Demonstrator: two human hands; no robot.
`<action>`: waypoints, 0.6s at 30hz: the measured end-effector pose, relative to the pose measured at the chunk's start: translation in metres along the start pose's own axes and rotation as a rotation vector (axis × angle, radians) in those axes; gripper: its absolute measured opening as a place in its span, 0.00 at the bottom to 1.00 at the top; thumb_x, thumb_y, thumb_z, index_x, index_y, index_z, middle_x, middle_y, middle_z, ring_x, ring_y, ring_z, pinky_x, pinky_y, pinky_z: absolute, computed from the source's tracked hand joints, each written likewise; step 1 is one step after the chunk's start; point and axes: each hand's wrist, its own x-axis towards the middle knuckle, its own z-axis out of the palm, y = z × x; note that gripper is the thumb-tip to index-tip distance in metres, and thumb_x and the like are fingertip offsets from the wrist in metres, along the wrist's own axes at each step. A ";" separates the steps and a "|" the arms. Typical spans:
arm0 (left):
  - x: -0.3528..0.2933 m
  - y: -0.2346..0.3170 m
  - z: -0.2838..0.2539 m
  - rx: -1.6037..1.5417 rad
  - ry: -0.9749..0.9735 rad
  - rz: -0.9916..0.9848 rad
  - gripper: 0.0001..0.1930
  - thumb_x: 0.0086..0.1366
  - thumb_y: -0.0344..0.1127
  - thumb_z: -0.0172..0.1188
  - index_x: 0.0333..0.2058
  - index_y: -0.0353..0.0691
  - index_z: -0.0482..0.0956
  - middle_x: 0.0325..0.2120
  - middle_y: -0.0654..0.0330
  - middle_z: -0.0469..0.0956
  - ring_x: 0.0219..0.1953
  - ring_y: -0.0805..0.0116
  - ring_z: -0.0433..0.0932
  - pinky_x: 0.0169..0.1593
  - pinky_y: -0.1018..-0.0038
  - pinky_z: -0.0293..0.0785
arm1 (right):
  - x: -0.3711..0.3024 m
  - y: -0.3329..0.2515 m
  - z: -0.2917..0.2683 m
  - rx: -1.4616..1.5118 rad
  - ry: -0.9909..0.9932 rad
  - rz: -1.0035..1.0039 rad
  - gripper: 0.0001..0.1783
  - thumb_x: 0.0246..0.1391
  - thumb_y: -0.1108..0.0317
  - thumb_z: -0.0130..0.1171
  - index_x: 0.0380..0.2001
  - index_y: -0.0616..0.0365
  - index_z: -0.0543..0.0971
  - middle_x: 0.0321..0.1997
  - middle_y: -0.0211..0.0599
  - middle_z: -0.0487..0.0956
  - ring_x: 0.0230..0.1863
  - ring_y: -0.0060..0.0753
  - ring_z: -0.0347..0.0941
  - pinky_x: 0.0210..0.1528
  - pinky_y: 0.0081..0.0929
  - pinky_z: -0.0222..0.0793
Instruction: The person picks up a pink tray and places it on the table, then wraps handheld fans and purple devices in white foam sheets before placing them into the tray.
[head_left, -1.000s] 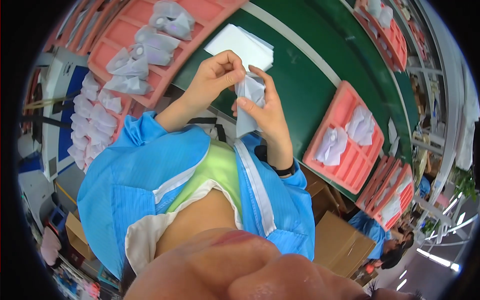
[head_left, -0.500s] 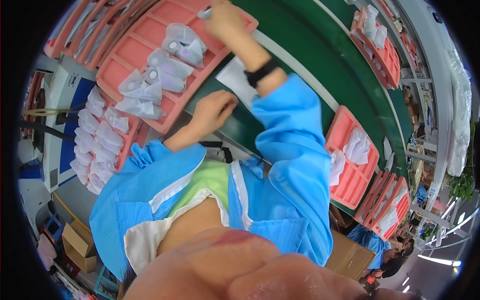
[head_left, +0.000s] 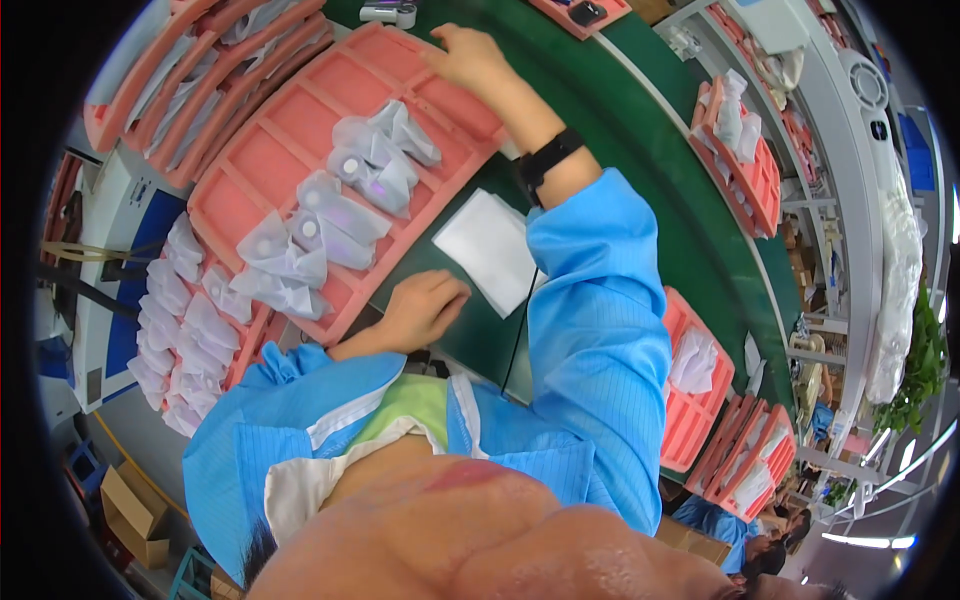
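My right hand (head_left: 470, 60), with a black band at the wrist, reaches over the far right corner of a pink compartment tray (head_left: 265, 155). Its fingers are apart, and nothing shows between them. Several pieces wrapped in thin white sheets, one of them a wrapped piece (head_left: 340, 220), lie in the tray's near compartments. By the tray's near edge rests my left hand (head_left: 425, 305), its fingers curled together; whatever they may hold is hidden. A stack of white sheets (head_left: 488, 245) lies just to its right on the green work surface.
Stacked pink trays (head_left: 190, 90) stand at the left, above another tray crowded with white wrapped pieces (head_left: 185, 320). A small white-grey device (head_left: 388, 12) sits beyond the tray. More pink trays (head_left: 700, 380) line the right side; a person (head_left: 725, 525) shows farther off.
My right hand has drawn slightly back and right, and the small grey thing at its fingertips no longer shows there. The whole view has shifted, uncovering more of the white sheets.
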 end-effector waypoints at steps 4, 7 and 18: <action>-0.002 -0.001 0.002 -0.005 -0.004 -0.028 0.06 0.53 0.24 0.59 0.32 0.37 0.75 0.24 0.54 0.73 0.28 0.54 0.74 0.31 0.65 0.70 | 0.060 0.032 0.001 -0.177 0.184 -0.039 0.22 0.47 0.61 0.63 0.44 0.61 0.75 0.36 0.44 0.79 0.36 0.39 0.77 0.37 0.33 0.72; 0.001 -0.001 0.003 0.024 -0.004 -0.022 0.07 0.53 0.25 0.60 0.32 0.38 0.75 0.24 0.55 0.73 0.28 0.54 0.74 0.32 0.65 0.70 | 0.092 0.042 0.014 -0.207 0.166 0.046 0.22 0.48 0.61 0.63 0.44 0.60 0.75 0.38 0.43 0.78 0.37 0.39 0.76 0.37 0.33 0.72; -0.001 -0.012 0.005 0.058 -0.019 -0.038 0.12 0.44 0.24 0.61 0.31 0.38 0.76 0.18 0.58 0.72 0.22 0.58 0.75 0.27 0.67 0.72 | 0.147 0.064 0.115 -0.035 0.290 -0.011 0.31 0.45 0.56 0.63 0.54 0.51 0.73 0.61 0.41 0.68 0.59 0.49 0.67 0.55 0.43 0.69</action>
